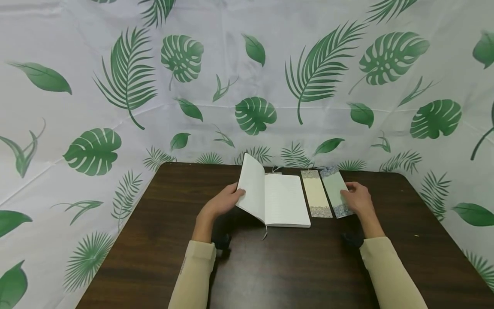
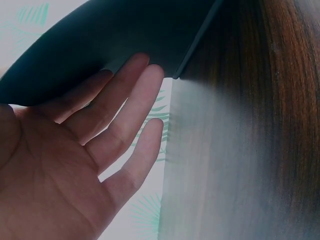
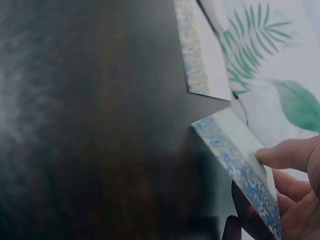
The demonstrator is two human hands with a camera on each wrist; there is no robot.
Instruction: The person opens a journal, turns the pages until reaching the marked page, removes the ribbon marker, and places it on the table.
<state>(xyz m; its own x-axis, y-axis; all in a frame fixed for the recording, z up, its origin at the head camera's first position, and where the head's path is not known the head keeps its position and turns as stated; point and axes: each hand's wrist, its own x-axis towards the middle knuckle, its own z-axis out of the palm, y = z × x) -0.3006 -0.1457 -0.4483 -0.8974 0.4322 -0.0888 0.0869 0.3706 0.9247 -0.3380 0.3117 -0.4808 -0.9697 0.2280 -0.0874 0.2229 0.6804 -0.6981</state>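
Head view: dark wooden table [image 1: 293, 266]; leaf-print backdrop [image 1: 247, 64]

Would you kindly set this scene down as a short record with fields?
Surface: dark wooden table
Book: open notebook, left cover lifted off the table
Left hand: straight fingers under the raised cover
Right hand: pinches the green bookmark, near end tilted up
Other: cream bookmark flat between notebook and green bookmark
Backdrop: leaf-print cloth
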